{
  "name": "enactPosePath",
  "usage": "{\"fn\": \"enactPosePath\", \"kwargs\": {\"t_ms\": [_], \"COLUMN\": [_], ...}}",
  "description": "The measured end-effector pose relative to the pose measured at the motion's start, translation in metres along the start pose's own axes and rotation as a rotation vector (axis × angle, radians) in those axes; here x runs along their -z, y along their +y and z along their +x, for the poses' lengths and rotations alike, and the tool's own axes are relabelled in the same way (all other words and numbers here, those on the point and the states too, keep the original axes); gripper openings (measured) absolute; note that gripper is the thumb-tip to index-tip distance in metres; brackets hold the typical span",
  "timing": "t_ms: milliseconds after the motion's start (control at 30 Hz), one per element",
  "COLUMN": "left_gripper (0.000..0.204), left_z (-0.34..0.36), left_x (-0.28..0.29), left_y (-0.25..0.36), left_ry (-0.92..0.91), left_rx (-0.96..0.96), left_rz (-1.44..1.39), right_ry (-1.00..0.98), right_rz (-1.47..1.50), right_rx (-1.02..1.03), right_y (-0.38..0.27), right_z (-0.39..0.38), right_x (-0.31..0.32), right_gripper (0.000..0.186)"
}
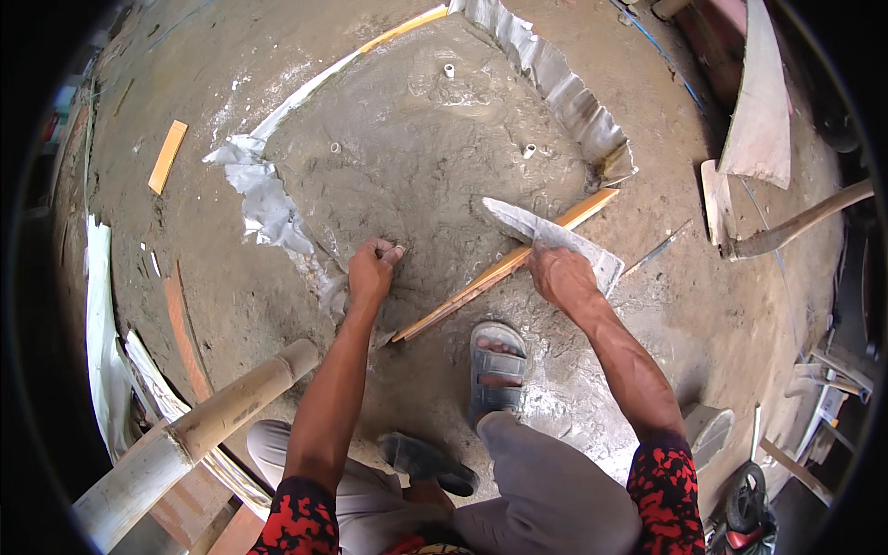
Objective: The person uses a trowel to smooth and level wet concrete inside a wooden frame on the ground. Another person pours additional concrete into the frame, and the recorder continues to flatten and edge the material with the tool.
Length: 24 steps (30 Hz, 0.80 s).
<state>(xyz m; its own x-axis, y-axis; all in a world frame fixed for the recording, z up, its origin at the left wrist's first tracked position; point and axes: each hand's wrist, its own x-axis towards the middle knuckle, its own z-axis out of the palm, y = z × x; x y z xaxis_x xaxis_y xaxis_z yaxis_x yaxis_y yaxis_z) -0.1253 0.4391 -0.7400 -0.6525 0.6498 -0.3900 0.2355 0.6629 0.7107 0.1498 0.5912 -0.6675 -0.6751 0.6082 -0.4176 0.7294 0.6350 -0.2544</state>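
Note:
Wet grey cement [407, 139] fills a rough four-sided form in front of me. My right hand [562, 275] grips a long, pale, cement-smeared trowel [516, 218]. Its tapered end reaches over the cement, across the near wooden strip [462, 294]. At the slab's near left corner, my left hand [372, 266] is closed, thumb and fingers pinched together low over the cement. Whatever sits between those fingertips is too small to make out. Short white pipe stubs stick up from the cement: one far back [450, 70], one at left [335, 148], one at right [529, 151].
Crumpled sheet metal [264, 190] edges the left side, and corrugated metal [564, 83] the right. A bamboo pole [199, 430] lies at lower left. On the right is a wooden-handled tool [805, 222]. A small wood block [168, 157] lies far left. My sandalled foot [498, 365] stands near the strip.

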Motion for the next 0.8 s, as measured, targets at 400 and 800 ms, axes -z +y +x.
{"fn": "enactPosePath", "kwargs": {"t_ms": [400,800], "left_gripper": [0.023,0.027], "left_z": [0.003,0.000], "left_x": [-0.004,-0.014], "left_y": [-0.016,-0.004], "left_ry": [0.046,0.161], "left_rx": [-0.025,0.058], "left_rz": [-0.125,-0.125], "right_ry": [0.064,0.012], "right_rz": [0.133,0.211], "right_rx": [0.206,0.246], "right_y": [-0.068,-0.072], "right_z": [0.038,0.099], "right_x": [0.001,-0.001], "right_gripper": [0.030,0.038]}}
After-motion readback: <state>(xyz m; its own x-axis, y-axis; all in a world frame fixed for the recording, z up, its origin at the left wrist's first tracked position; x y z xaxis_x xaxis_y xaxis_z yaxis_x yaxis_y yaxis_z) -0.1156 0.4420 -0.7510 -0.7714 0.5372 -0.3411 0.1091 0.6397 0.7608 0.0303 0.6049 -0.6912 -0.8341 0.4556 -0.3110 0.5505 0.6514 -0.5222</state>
